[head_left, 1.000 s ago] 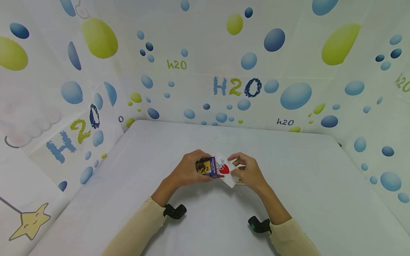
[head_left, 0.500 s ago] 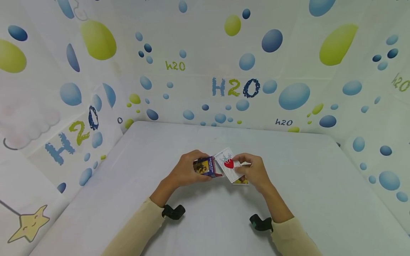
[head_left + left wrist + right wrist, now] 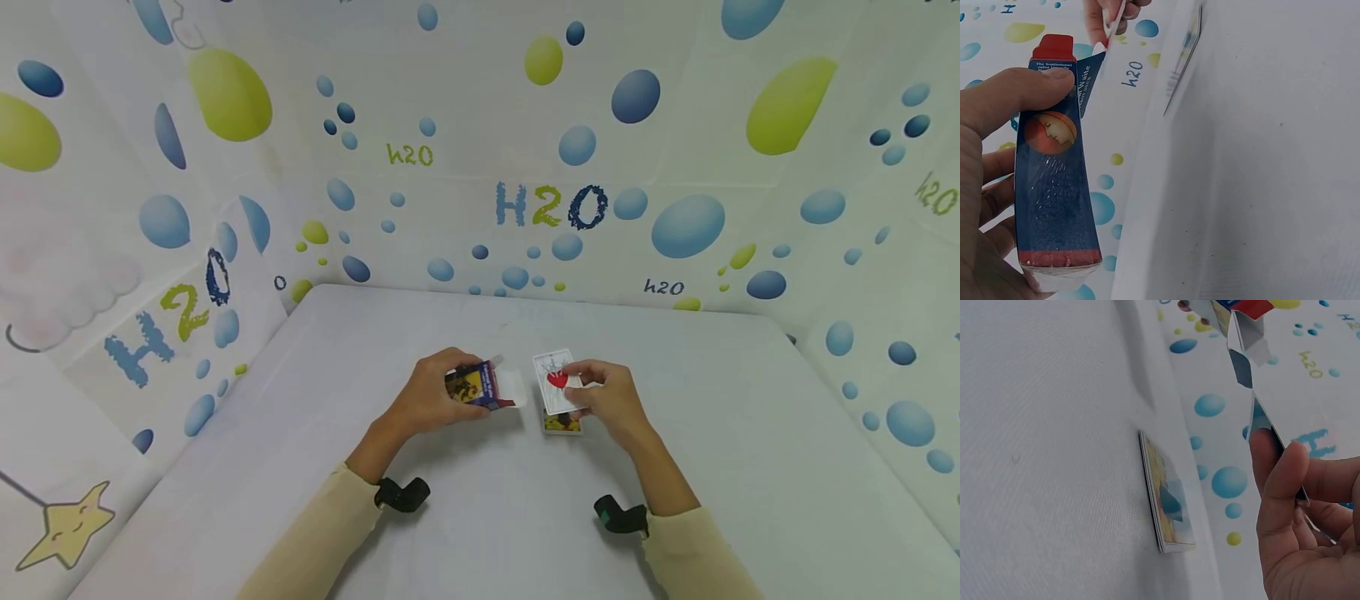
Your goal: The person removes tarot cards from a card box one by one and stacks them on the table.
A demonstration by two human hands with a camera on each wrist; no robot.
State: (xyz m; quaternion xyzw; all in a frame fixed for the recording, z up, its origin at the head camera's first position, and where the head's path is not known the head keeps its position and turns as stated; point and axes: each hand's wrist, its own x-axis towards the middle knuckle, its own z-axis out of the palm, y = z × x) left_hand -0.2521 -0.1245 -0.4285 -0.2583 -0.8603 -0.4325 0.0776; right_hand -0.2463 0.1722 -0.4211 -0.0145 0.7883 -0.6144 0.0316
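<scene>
My left hand [image 3: 426, 395] grips a blue and yellow card box [image 3: 472, 386] with red edges, thumb along one narrow side. Its white end flap [image 3: 513, 389] stands open toward the right. In the left wrist view the box's side [image 3: 1057, 200] shows a round face picture and part of the word "Waite". The right hand [image 3: 613, 402] pinches a white-bordered tarot card [image 3: 553, 377] with a red heart between thumb and fingers. Under that card, a small stack of picture cards [image 3: 562, 425] lies on the table; the right wrist view shows the stack's edge [image 3: 1152, 494].
A white cloth-covered table [image 3: 480, 517] extends around both hands. Behind and beside it hang white sheets [image 3: 465, 67] printed with blue and green bubbles and "H2O". Black wrist cameras [image 3: 403, 495] sit at both cuffs.
The right hand has drawn the heart card rightward out from the box and turned it more upright over the stack. The left hand with the box has shifted slightly left, uncovering the flap.
</scene>
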